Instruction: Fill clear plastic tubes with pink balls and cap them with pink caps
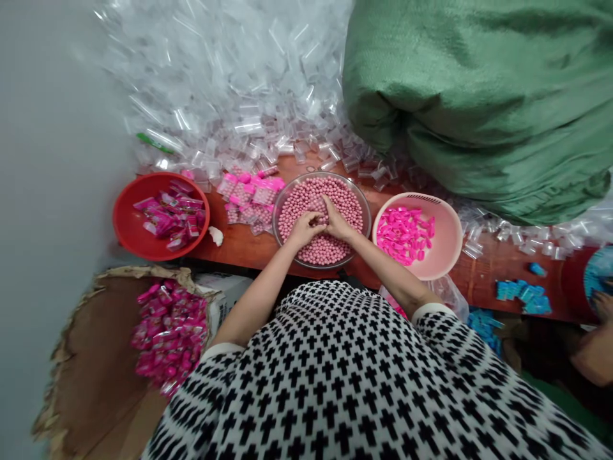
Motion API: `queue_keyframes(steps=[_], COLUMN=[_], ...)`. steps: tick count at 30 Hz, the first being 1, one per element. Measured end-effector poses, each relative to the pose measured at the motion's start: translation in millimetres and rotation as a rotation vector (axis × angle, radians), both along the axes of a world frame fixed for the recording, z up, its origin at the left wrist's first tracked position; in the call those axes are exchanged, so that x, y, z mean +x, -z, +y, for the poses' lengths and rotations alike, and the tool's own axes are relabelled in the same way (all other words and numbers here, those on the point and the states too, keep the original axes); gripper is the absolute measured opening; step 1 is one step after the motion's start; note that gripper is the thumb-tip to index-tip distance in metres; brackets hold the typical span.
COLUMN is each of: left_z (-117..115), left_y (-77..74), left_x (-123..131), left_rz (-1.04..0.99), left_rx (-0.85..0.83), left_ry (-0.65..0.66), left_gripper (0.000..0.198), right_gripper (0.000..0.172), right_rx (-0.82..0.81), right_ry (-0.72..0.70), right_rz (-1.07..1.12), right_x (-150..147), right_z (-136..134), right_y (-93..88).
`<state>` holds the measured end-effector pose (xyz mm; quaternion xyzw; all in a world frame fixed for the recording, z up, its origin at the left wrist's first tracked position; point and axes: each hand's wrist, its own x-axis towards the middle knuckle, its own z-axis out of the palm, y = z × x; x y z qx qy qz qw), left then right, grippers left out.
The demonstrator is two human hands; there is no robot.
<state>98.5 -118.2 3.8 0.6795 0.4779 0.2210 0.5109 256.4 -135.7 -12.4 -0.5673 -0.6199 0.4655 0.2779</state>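
Observation:
A clear glass bowl (364,211) full of small pink balls (311,195) stands on the wooden table. Both my hands are over it, touching each other. My left hand (305,227) is curled, fingers pinched together over the balls. My right hand (336,222) has its fingers closed against the left hand. What the fingers hold is too small to make out. A pink basket (445,246) with bright pink caps (403,233) sits right of the bowl. Filled small packs (249,195) lie left of it.
A red bowl (128,230) holds pink filled packs. A cardboard box (90,358) at lower left holds more. A heap of clear plastic containers (230,83) fills the back. A green sack (479,96) lies at right. Blue pieces (522,295) and another person's hand (604,306) are at far right.

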Motion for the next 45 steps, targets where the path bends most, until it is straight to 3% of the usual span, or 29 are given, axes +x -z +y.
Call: queue_keyframes(steps=[5, 8, 11, 16, 19, 22, 25, 28, 31, 35, 37, 39, 41, 45], left_z=[-0.7, -5.1, -8.0, -10.0, -10.9, -12.4, -15.5, -21.9, -30.4, -39.1, -41.3, -42.1, -42.2, -44.9], left_y=[10.8, 11.5, 4.0, -10.7, -9.9, -4.8, -3.7, -11.0, -22.7, -33.9, -37.1, -39.7, -42.2, -46.9], left_x=[-6.1, -10.1, -14.9, -17.7, -18.0, -18.4, -15.2, -5.3, 9.1, 27.0, 32.8, 36.0, 37.6, 41.5], left_rz=[-0.059, -0.101, -0.089, -0.051, -0.021, 0.024, -0.058, -0.258, -0.393, -0.474, -0.475, -0.469, -0.466, -0.423], left_rx=[-0.081, -0.083, -0.079, 0.01, 0.057, 0.059, -0.028, -0.185, -0.301, -0.381, -0.394, -0.391, -0.382, -0.278], left_ry=[-0.126, -0.185, -0.118, -0.024, 0.038, -0.015, -0.156, -0.204, -0.209, -0.218, -0.19, -0.175, -0.164, -0.102], left_gripper=[0.019, 0.024, 0.026, 0.028, 0.03, 0.035, 0.041, 0.046, 0.046, 0.047, 0.048, 0.049, 0.049, 0.044], right_gripper=[0.112, 0.078, 0.04, 0.025, 0.018, 0.019, 0.032, 0.034, 0.033, 0.038, 0.039, 0.039, 0.035, 0.029], right_rx=[0.047, 0.144, 0.196, 0.168, 0.136, 0.08, 0.086, 0.096, -0.018, -0.116, -0.137, -0.165, -0.177, -0.13], right_ry=[-0.091, -0.143, -0.16, -0.228, -0.167, -0.042, 0.028, 0.155, 0.313, 0.05, -0.071, -0.103, -0.03, 0.268], right_rz=[-0.051, -0.048, -0.06, -0.137, -0.199, -0.258, -0.286, -0.399, -0.698, -0.998, -1.049, -1.054, -1.009, -0.837], right_x=[9.6, 20.7, 26.8, 21.4, 15.6, 14.7, 30.7, 72.2, 128.1, 180.8, 190.7, 194.7, 197.6, 200.0], right_z=[-6.2, -12.4, -17.1, -23.4, -31.2, -44.4, -60.9, -77.6, -90.1, -94.4, -92.7, -91.4, -92.9, -103.3], right_y=[-13.4, -23.3, -33.3, -43.4, -44.9, -45.3, -46.4, -49.6, -53.3, -49.9, -44.0, -38.2, -35.0, -43.6])
